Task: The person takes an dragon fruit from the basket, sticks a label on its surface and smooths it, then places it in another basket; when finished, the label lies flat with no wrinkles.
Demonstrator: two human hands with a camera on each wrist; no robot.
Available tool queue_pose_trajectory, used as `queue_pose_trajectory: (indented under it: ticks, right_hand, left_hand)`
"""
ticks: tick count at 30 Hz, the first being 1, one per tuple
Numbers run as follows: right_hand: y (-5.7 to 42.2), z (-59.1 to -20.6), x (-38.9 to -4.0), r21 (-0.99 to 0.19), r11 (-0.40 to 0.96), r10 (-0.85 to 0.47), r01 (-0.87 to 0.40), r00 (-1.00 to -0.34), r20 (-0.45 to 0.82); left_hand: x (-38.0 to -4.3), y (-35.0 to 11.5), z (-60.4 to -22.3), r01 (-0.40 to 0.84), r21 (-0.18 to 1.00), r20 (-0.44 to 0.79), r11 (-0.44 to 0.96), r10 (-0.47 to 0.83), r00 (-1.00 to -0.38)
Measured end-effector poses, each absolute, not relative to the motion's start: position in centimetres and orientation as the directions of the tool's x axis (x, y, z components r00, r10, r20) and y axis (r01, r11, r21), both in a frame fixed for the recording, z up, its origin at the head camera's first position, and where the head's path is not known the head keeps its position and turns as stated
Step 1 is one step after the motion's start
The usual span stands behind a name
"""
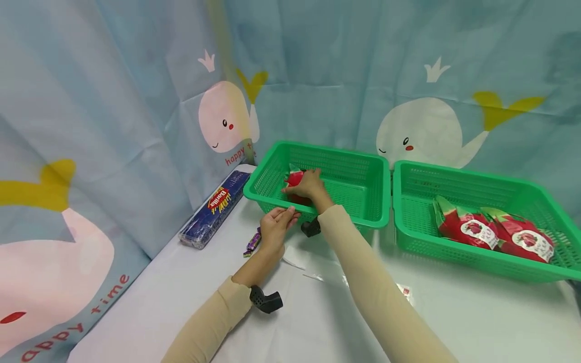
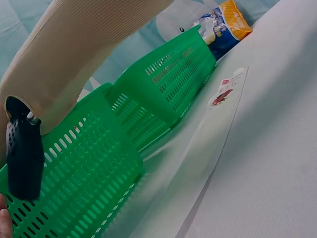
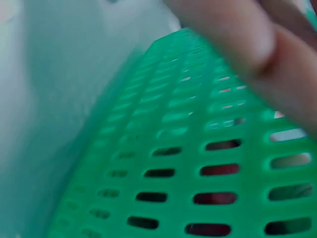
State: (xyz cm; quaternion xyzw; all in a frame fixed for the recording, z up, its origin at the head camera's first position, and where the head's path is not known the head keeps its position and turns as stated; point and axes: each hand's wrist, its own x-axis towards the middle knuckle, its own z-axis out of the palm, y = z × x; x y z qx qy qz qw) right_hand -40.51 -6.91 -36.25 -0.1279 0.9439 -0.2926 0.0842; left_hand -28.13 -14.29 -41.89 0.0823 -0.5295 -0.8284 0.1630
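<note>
My right hand (image 1: 310,185) reaches into the left green basket (image 1: 376,222) and holds a red bag (image 1: 295,177) with a green and white top, its fingers curled over it. Most of that bag is hidden by the hand and the basket's front wall. At the front rim of the same basket, my left hand (image 1: 276,227) pinches the edge between thumb and fingers. In the left wrist view, fingertips (image 2: 4,223) show against the basket's slotted wall. The right wrist view has blurred fingers (image 3: 233,34) across the slotted wall, with red showing through its slots.
A second green basket (image 1: 422,244) stands to the right with two red bags (image 1: 476,232) in it. Left of the baskets lie a blue Barilla spaghetti pack (image 1: 215,209) and a small purple wrapped item (image 1: 252,243). A flat printed strip (image 2: 218,106) lies on the white table. A patterned curtain (image 1: 327,75) hangs behind.
</note>
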Motion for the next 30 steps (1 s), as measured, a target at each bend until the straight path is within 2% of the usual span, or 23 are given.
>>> queue_pose_trajectory:
  ticks: [6,10,12,17,20,24,30]
  right_hand:
    - [-5.3,-36.1,-41.0,-0.651,0.738,-0.265,-0.175,-0.963,-0.042]
    - [-3.6,-36.0,-41.7,-0.660,0.736,-0.263,-0.148,-0.962,-0.077]
    - [-2.6,-35.5,-41.9,-0.709,0.697,-0.264,-0.111,-0.958,-0.109]
    - [0.7,-33.1,-42.0,-0.886,0.464,-0.326,0.024,-0.925,-0.196]
    - [2.9,-31.0,-41.4,-0.951,0.300,-0.403,0.074,-0.894,-0.197]
    - [5.8,-29.2,-39.4,-0.988,0.119,-0.529,0.096,-0.836,-0.145]
    - [10.2,-30.0,-34.1,-0.997,-0.010,-0.662,0.078,-0.748,-0.052]
  left_hand:
    - [-28.4,-13.5,-41.6,0.195,0.893,0.062,-0.406,-0.318,-0.946]
    - [-28.7,-12.8,-41.6,0.181,0.895,0.059,-0.408,-0.295,-0.954]
    - [-29.0,-12.6,-41.8,0.186,0.897,0.065,-0.401,-0.297,-0.953]
    - [-29.6,-12.8,-41.8,0.187,0.896,0.065,-0.402,-0.296,-0.953]
    - [-30.0,-13.3,-41.7,0.186,0.894,0.059,-0.409,-0.303,-0.951]
    - [-30.6,-14.5,-41.7,0.197,0.901,0.065,-0.387,-0.329,-0.942]
    - [-31.3,-16.3,-41.7,0.199,0.913,0.065,-0.357,-0.354,-0.933]
